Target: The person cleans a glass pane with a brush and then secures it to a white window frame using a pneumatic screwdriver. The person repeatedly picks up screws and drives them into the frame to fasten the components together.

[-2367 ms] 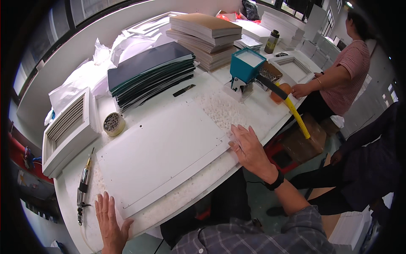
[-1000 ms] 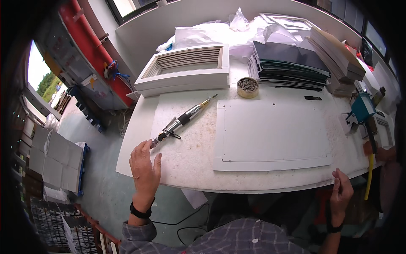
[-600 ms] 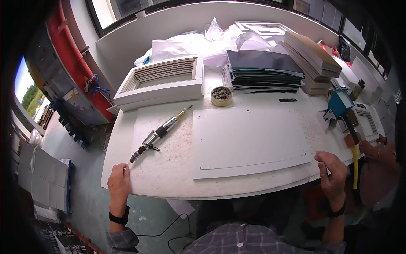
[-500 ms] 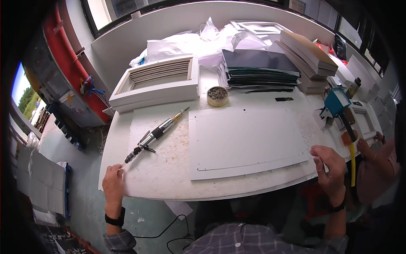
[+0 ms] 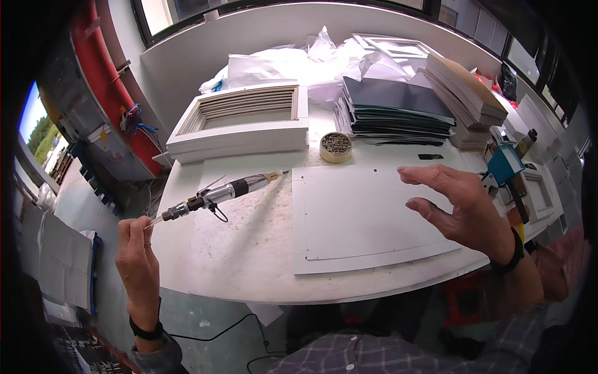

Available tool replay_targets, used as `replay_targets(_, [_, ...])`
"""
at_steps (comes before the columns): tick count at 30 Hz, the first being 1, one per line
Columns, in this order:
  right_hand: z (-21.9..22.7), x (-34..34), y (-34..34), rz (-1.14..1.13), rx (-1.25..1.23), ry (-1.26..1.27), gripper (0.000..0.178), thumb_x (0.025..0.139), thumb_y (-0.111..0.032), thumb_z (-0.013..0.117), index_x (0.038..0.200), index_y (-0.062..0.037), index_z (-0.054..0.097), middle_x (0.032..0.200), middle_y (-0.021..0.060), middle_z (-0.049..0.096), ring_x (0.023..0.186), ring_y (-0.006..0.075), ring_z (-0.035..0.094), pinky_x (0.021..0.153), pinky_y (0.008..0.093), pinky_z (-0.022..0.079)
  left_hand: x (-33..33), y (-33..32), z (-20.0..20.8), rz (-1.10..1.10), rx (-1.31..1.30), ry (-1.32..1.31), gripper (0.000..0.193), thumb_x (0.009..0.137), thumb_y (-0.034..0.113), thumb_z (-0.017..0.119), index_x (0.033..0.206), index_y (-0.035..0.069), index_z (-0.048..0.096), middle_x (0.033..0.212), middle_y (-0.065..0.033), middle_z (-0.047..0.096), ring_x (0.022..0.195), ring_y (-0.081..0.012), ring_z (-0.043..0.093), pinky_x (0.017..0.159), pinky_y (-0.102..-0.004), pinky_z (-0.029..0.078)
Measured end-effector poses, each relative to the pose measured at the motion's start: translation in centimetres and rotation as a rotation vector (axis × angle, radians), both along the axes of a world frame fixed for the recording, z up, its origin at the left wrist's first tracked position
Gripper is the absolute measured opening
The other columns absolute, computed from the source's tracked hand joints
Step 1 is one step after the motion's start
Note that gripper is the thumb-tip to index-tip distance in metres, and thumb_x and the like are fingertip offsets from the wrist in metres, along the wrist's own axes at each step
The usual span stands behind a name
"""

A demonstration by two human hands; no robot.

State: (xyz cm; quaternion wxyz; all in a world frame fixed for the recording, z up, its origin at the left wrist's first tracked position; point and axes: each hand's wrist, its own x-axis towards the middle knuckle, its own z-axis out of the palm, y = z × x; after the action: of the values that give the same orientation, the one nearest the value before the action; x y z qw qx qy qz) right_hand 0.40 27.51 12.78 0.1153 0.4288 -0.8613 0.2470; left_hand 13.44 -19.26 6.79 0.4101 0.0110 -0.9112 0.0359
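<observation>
My left hand [image 5: 136, 252], off the table's left edge, pinches the thin clear hose [image 5: 157, 220] at the tail of an air screwdriver [image 5: 218, 193]. The silver and black tool is raised from the table top, throwing a shadow below it, and its bit points right toward a white panel [image 5: 367, 215]. That rectangular panel lies flat in front of me, with small dark screw spots along its edges. Over the panel's right side hovers my right hand [image 5: 470, 209], thumb and fingers apart, holding nothing. A round tub of small screws [image 5: 336, 149] stands behind the panel.
White louvred frames [image 5: 240, 137] are stacked at the back left. Dark sheets [image 5: 398, 109] and tan-topped boards [image 5: 464, 93] are piled at the back right. A teal tool [image 5: 503, 163] stands at the right, near another person's striped sleeve [image 5: 568, 252]. A dark strip [image 5: 430, 156] lies behind the panel.
My left hand has moved left and up, lifting the screwdriver off the table and swinging it flatter. My right hand has opened and come in over the panel. The view has shifted slightly.
</observation>
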Motion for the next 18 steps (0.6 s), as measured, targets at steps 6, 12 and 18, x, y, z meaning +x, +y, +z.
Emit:
replay_targets(6, [-4.2,-4.2,-13.1,0.231,0.045,0.044,0.088,0.086,-0.023,0.083,0.156,-0.0056,0.033,0.145,0.0220,0.050,0.120,0.0374,0.062,0.103,0.0422,0.055,-1.0,3.4,6.8,-0.110,-0.229,0.014,0.019,0.087,0.003,0.074,0.103,0.008,0.065,0.088,-0.0054,0.058,0.073,-0.0220,0.065,0.063,-0.0371,0.055])
replay_targets(12, [-8.6,-4.5,-24.0,0.364,-0.230,-0.126,0.085,0.086,-0.020,0.084,0.154,-0.0066,0.034,0.134,0.0208,0.056,0.109,0.0318,0.067,0.100,0.0396,0.057,0.9,3.3,11.1,-0.175,-0.456,0.030,0.020,0.085,0.005,0.075,0.102,0.009,0.065,0.089,-0.0037,0.061,0.076,-0.0205,0.069,0.063,-0.0361,0.056])
replay_targets(18, [-9.2,-2.4,-27.3,0.336,-0.514,-0.322,0.046,0.091,-0.016,0.079,0.127,-0.0045,0.054,0.098,0.0101,0.067,0.086,0.0174,0.065,0.081,0.0320,0.056,1.2,3.4,14.0,-0.177,-0.643,0.097,0.029,0.083,0.007,0.075,0.111,0.011,0.068,0.098,-0.0022,0.066,0.090,-0.0216,0.073,0.076,-0.0367,0.061])
